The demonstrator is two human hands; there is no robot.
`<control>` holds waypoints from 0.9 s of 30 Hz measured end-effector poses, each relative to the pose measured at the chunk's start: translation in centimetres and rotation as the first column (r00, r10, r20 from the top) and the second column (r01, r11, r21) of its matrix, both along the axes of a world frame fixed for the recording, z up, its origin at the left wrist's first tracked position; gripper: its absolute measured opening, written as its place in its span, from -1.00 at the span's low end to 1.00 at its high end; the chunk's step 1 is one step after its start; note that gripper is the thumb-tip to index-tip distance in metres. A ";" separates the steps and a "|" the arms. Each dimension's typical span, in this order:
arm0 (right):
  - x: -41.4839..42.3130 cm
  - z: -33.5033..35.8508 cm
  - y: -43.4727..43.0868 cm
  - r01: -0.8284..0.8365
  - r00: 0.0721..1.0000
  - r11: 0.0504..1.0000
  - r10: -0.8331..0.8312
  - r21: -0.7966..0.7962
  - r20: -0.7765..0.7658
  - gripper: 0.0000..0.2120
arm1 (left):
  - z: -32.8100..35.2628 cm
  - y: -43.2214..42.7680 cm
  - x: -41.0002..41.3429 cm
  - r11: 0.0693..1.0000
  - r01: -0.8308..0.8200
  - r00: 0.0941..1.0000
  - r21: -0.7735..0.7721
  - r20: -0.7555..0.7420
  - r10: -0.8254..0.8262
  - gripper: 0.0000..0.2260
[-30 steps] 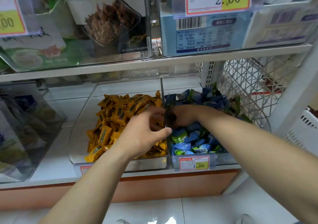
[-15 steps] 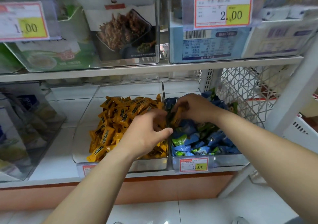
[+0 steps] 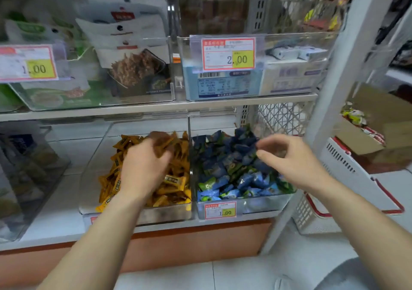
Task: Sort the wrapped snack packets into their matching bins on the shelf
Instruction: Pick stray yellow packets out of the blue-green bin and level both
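Observation:
A clear bin on the lower shelf holds a heap of yellow packets. The clear bin right of it holds blue and green packets. My left hand is down in the yellow bin with its fingers curled at the back of the heap. The fingertips are blurred and seem closed around a yellow packet. My right hand hovers over the right side of the blue bin with finger and thumb apart and nothing in them.
A shelf board carrying clear bins of larger snack bags hangs just above the two bins. A white upright post and a mesh panel close the right side. Beyond them stands a white basket with red handles. Another clear bin stands at the left.
My hands have parted at the divider. The left moved back and left into the yellow heap. The right, which held a yellow packet, swung right over the blue bin and is empty.

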State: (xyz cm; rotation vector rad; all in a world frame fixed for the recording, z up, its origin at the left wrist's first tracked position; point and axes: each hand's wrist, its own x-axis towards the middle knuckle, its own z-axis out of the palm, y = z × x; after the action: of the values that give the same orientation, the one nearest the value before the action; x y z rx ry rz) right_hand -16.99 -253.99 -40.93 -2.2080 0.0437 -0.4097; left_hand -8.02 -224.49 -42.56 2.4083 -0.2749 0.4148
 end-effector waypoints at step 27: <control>-4.3 -9.0 -8.4 0.142 0.955 0.980 -0.173 -0.137 -0.243 -0.39 | -6.0 -21.0 0.2 0.543 0.646 0.730 0.537 -0.223 -0.646 -0.62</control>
State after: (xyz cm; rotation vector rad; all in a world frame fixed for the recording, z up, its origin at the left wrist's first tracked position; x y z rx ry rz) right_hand -21.25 -262.35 -49.88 -2.3713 0.3447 -0.2182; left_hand -7.85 -245.50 -48.59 2.6286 -1.4458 -0.0449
